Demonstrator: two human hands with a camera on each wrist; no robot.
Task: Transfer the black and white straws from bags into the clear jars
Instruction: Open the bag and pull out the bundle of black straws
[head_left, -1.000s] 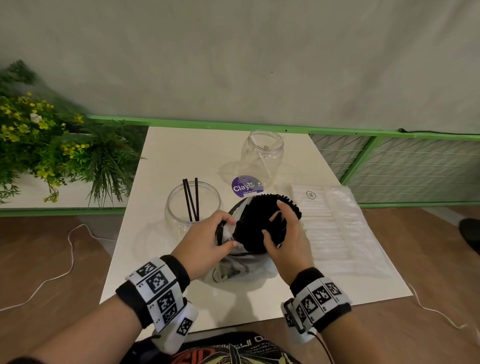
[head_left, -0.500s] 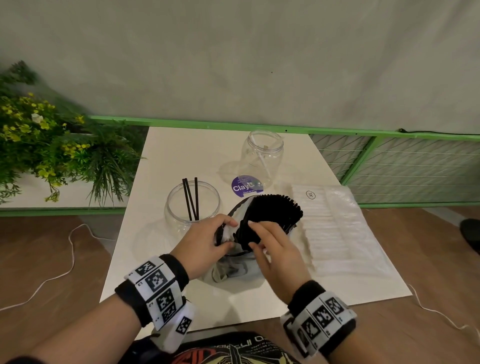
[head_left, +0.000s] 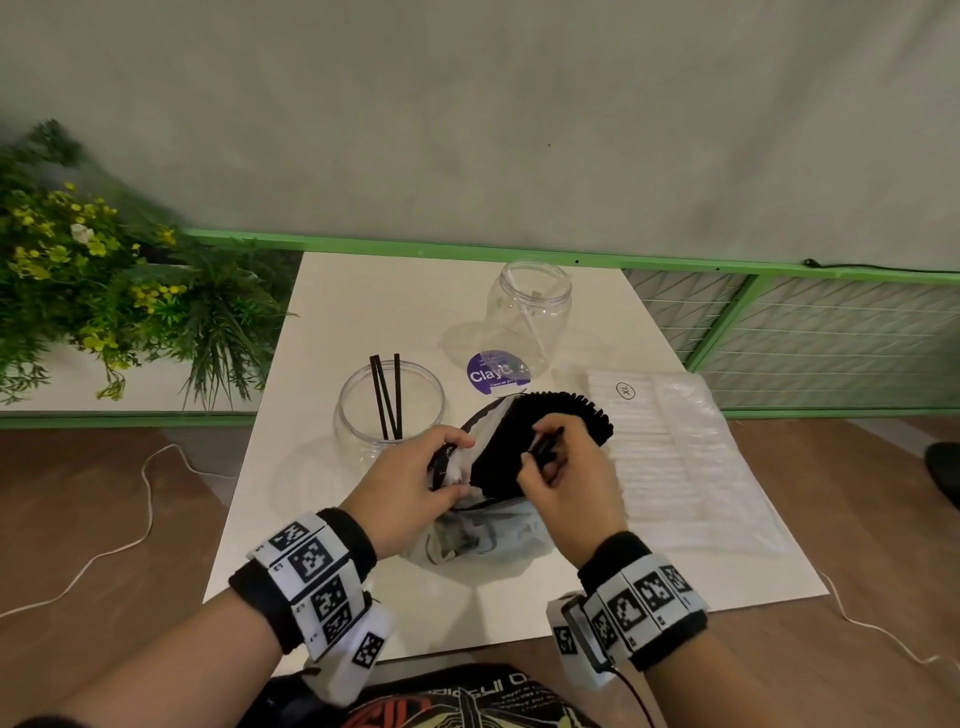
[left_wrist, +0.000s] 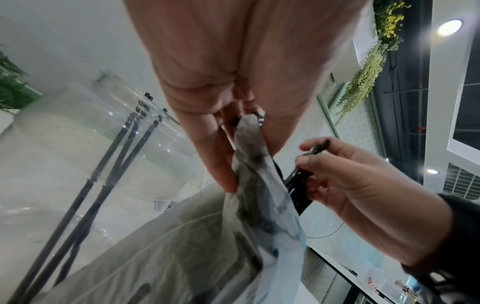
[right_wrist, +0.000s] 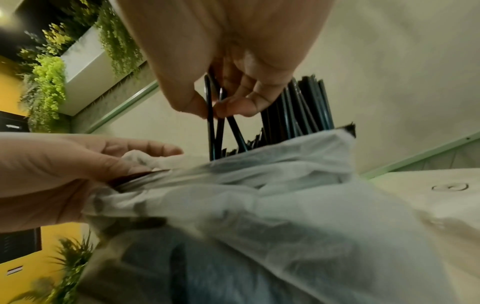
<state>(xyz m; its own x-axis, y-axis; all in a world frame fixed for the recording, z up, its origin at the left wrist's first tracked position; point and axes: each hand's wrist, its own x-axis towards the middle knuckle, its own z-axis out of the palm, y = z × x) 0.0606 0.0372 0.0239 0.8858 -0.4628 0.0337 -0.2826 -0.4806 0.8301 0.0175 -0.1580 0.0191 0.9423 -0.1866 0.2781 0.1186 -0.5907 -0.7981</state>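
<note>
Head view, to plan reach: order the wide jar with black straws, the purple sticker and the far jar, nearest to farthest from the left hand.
1. Wide jar, just beyond the left hand.
2. Purple sticker, beyond, to the right.
3. Far jar, at the back.

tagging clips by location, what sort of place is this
Probably an indoor cafe or shop corner: a small white table against a green railing, leafy plants in a planter beside it, and recessed ceiling lights.

Black straws' (right_wrist: 298, 111) lower ends hidden inside bag (right_wrist: 285, 185); sticker (head_left: 493, 371) text partly covered.
</note>
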